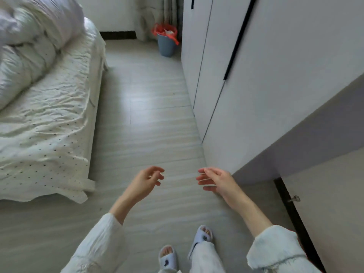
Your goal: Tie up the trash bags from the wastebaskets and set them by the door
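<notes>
A blue wastebasket (167, 46) stands on the floor at the far end of the room, in the corner beside the wardrobe. A red trash bag (157, 30) lines it, its edge folded over the rim, with white rubbish showing inside. My left hand (146, 181) and my right hand (213, 180) are held out in front of me, low in the view and far from the basket. Both hands hold nothing, and their fingers are loosely spread.
A bed (49, 115) with a dotted white sheet and a bunched duvet fills the left side. A white wardrobe (226, 66) runs along the right. A door (334, 203) with a dark frame is at the lower right. A strip of pale floor (147, 115) leads to the basket.
</notes>
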The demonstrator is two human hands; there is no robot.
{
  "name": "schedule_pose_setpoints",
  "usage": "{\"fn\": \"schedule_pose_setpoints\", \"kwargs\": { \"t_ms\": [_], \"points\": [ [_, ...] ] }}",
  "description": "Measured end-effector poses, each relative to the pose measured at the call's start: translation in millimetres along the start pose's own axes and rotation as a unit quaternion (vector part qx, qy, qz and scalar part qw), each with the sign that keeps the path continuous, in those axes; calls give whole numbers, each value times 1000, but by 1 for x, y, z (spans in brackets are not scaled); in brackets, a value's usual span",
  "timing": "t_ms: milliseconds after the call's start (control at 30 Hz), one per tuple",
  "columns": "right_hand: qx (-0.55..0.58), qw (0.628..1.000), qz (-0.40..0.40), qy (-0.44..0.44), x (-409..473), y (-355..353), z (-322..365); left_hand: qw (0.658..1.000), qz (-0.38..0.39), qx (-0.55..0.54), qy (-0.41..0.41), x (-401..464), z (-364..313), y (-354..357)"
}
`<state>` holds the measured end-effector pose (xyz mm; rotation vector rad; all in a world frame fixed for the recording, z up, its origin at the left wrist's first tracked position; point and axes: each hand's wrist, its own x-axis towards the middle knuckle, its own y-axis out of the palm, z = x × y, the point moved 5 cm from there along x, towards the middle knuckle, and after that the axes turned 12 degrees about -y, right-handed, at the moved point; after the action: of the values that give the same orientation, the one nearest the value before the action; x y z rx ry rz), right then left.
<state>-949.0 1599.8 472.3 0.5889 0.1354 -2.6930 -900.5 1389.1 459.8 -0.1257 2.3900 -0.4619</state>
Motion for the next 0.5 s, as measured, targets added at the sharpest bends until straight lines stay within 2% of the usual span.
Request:
{"fn": "schedule_pose_setpoints", "kwargs": {
  "t_ms": [233, 500],
  "points": [
    [-19, 999, 3, -38, 118, 45, 75, 997, -37, -61, 12, 71, -45, -103],
    [-22, 998, 24, -58, 303, 79, 173, 993, -79, -86, 7, 201, -121, -218]
  ]
}}
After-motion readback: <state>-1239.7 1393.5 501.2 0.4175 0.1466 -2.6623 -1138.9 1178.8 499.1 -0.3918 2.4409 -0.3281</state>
